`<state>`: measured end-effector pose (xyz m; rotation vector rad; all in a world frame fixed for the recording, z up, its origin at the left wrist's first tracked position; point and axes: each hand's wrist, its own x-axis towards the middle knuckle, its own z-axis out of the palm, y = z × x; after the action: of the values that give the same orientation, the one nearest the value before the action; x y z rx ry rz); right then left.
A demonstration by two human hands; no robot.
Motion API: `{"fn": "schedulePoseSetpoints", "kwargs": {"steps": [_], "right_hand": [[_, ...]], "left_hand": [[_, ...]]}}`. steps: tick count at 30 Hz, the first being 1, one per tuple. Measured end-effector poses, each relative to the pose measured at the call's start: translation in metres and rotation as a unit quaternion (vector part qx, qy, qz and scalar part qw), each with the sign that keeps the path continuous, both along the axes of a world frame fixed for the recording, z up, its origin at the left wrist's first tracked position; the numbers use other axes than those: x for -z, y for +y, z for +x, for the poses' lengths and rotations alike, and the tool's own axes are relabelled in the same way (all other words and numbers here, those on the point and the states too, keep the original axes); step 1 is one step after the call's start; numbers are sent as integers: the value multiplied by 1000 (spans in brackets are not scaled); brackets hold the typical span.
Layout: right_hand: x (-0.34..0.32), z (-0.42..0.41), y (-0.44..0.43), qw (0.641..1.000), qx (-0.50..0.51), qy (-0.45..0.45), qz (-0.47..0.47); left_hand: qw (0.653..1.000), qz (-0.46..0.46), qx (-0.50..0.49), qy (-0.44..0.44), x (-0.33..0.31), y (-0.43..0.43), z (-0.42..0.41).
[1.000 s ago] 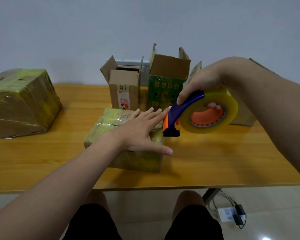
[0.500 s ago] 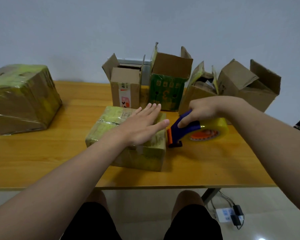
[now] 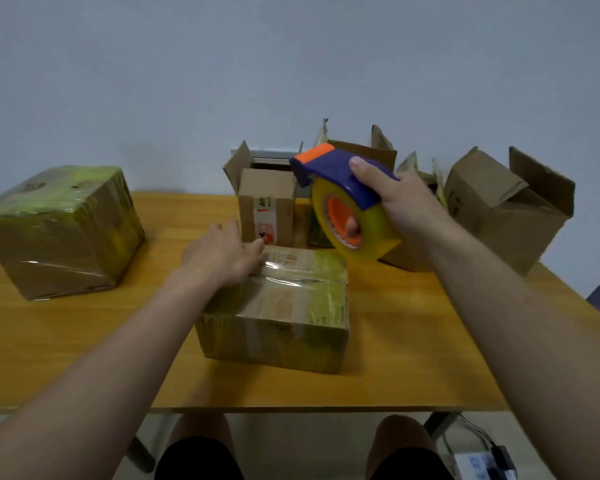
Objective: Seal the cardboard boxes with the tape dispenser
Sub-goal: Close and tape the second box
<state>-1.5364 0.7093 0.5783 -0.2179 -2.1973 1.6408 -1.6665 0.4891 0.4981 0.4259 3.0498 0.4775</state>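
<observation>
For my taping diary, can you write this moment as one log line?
left hand: rests on taped box | right hand: grips tape dispenser, held in the air

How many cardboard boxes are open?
4, along the wooden table's back: a small brown red-labelled box, a tall box behind the blue-and-orange tape dispenser, a half-hidden box behind the right hand, a large brown box far right.

right hand (image 3: 400,202) lifted tape dispenser (image 3: 347,202) off table

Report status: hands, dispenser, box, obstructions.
Left hand flat on taped box. Right hand grips tape dispenser, held above table. Open boxes behind; nothing between dispenser and box.
</observation>
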Motion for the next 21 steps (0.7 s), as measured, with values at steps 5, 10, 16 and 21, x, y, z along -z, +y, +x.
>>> {"fn": "schedulePoseSetpoints", "kwargs": {"steps": [5, 10, 16, 21], "right_hand": [[49, -32, -42, 992, -19, 73, -99], [76, -39, -41, 983, -4, 127, -133], [82, -35, -41, 984, -37, 126, -120], [86, -31, -41, 985, -26, 119, -121]], "left_hand": [[996, 34, 37, -77, 22, -9, -11], [987, 75, 81, -120, 25, -21, -20], [976, -167, 136, -16, 15, 9, 7], [970, -132, 205, -24, 24, 26, 65]]}}
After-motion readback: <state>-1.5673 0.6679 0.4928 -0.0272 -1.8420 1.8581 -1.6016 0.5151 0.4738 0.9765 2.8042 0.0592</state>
